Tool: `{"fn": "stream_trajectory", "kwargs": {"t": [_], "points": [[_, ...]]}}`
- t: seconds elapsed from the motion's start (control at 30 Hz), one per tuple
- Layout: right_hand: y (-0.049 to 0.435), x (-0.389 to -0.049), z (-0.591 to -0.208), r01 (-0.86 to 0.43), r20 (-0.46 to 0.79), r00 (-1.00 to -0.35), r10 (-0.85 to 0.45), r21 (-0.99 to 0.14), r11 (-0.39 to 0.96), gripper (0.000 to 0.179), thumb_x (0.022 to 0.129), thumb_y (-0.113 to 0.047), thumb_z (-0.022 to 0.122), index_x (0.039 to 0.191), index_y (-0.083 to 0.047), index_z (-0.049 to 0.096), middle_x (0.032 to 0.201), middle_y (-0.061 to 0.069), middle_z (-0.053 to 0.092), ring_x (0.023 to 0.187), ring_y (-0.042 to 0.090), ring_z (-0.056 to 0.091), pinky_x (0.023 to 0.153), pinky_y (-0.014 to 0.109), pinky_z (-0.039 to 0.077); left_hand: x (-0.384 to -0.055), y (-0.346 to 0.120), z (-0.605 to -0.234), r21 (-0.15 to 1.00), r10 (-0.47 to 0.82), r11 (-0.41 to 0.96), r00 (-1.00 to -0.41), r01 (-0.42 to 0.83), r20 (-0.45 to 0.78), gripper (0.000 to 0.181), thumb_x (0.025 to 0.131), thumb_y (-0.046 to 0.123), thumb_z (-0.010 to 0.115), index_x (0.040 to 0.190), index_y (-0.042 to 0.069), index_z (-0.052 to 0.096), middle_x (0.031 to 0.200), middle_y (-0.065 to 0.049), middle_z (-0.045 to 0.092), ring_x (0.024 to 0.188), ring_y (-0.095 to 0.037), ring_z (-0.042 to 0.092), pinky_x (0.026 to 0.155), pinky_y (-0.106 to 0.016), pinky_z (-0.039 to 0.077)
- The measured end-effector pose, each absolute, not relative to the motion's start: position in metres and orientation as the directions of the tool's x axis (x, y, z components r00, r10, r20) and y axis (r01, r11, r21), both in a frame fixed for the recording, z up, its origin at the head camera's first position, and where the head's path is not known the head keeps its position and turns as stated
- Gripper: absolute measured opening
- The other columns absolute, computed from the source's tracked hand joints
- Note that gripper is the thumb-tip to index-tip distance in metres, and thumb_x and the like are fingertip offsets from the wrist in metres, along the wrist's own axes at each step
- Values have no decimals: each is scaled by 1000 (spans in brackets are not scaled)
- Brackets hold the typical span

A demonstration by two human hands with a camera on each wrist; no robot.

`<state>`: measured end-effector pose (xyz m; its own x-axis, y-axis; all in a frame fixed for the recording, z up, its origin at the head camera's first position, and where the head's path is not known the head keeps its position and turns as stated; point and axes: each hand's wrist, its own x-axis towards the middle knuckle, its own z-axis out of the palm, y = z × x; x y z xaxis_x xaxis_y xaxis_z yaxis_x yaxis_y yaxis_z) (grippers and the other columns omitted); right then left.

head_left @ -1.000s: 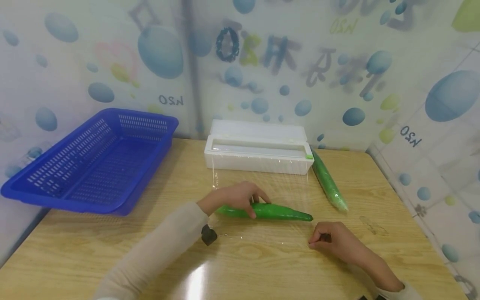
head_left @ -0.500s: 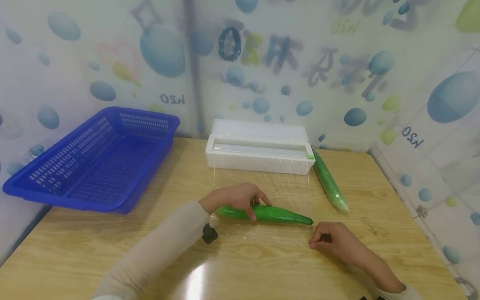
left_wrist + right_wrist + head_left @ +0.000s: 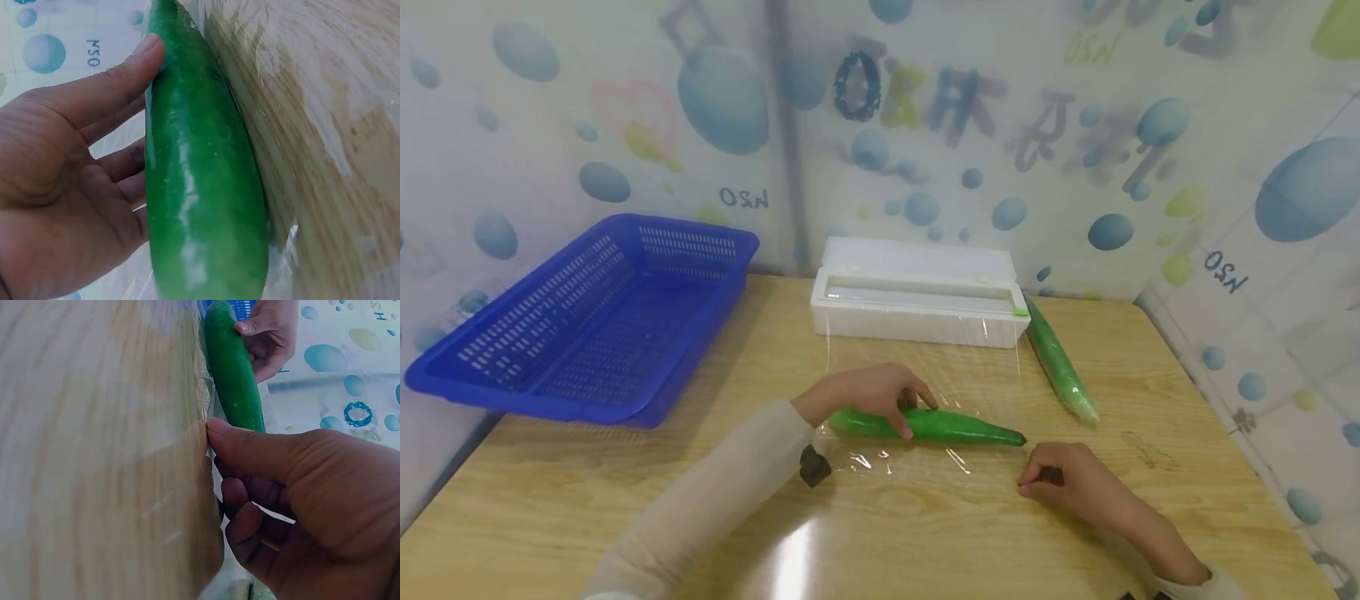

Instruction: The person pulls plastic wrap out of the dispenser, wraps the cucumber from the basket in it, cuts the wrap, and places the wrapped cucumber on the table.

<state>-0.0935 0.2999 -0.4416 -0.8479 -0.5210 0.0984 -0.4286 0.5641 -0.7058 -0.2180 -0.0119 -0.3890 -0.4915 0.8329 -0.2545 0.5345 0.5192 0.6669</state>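
Note:
A green cucumber (image 3: pixel 958 427) lies crosswise on a sheet of clear cling film (image 3: pixel 925 479) spread over the table. My left hand (image 3: pixel 880 393) holds it from above, thumb on the near side and fingers on the far side. Close up in the left wrist view, the thumb presses the glossy cucumber (image 3: pixel 200 187). Beyond the cucumber's narrow tip, my right hand (image 3: pixel 1075 477) pinches the near right corner of the film between thumb and forefinger. In the right wrist view, the right hand's other fingers (image 3: pixel 247 531) are curled beneath.
Behind the cucumber stands a white cling film box (image 3: pixel 917 327), lid raised, with film running out over its front. To its right lies a second cucumber (image 3: pixel 1060 367), wrapped in film. A blue plastic basket (image 3: pixel 655 392) occupies the left side. A patterned wall (image 3: pixel 1037 83) closes the back.
Both hands hold almost the same place. Glints on the film have shifted, with brighter creases now showing around the cucumber.

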Motion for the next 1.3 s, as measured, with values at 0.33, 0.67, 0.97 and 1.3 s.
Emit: {"fn": "stream_trajectory", "kwargs": {"t": [0.33,0.67,0.97,1.3], "points": [[298,-93,-440,-425,95,-850,-519,-706,567,10,82,-19,75,85,-25,66,77,-14,61,67,3,55,56,22,47,-216,-28,-385,690,814,512,-545,511,-200,50,77,12,80,123,7,62,103,-11,66,97,-25,62,85,-30,49],[303,-93,-439,-503,172,-814,-555,-686,525,15,80,-18,77,90,-24,67,81,-13,63,71,4,58,59,22,49,-192,-63,-383,562,724,580,-689,590,-23,43,77,12,79,117,7,64,106,-8,61,97,-24,58,85,-35,48],[311,-96,-440,-557,191,-762,-619,-680,477,24,76,-20,80,96,-22,66,80,-6,58,67,11,54,55,21,45,-158,-109,-387,555,773,519,-634,649,18,24,73,-14,60,76,10,61,67,5,50,62,-5,44,57,-23,42],[310,-96,-448,-511,160,-791,-591,-704,493,17,76,-16,79,87,-22,67,78,-10,59,67,5,54,55,21,47,-158,-123,-401,654,808,505,-575,564,-128,25,69,-7,73,80,14,63,70,5,56,65,-4,49,61,-22,46]]}}
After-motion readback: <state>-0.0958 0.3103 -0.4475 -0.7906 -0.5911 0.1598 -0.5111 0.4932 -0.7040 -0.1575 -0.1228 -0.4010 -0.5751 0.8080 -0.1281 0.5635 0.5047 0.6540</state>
